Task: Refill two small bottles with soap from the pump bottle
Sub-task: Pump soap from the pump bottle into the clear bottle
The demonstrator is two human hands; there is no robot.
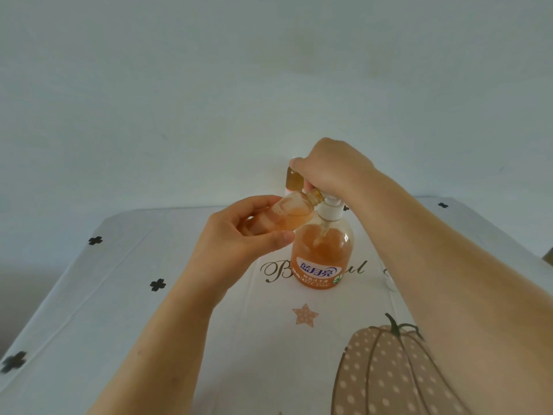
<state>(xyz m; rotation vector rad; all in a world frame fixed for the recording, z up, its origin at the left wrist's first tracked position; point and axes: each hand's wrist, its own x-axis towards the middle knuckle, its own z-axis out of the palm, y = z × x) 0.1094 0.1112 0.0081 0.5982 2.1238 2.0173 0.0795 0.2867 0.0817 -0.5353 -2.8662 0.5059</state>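
Head view: on the desk (pixel 104 280) with its patterned cloth stands the orange pump bottle (pixel 321 259), the right hand (pixel 332 169) curled over its pump head. Beside it the left hand (pixel 233 241) has its grip round a small bottle (pixel 291 215), tilted, mouth at the spout.

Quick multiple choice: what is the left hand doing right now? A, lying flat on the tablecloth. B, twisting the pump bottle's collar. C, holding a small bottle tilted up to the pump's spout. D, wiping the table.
C: the left hand grips the small bottle, tilted with its neck at the spout of the pump bottle, while the right hand curls over the pump head.
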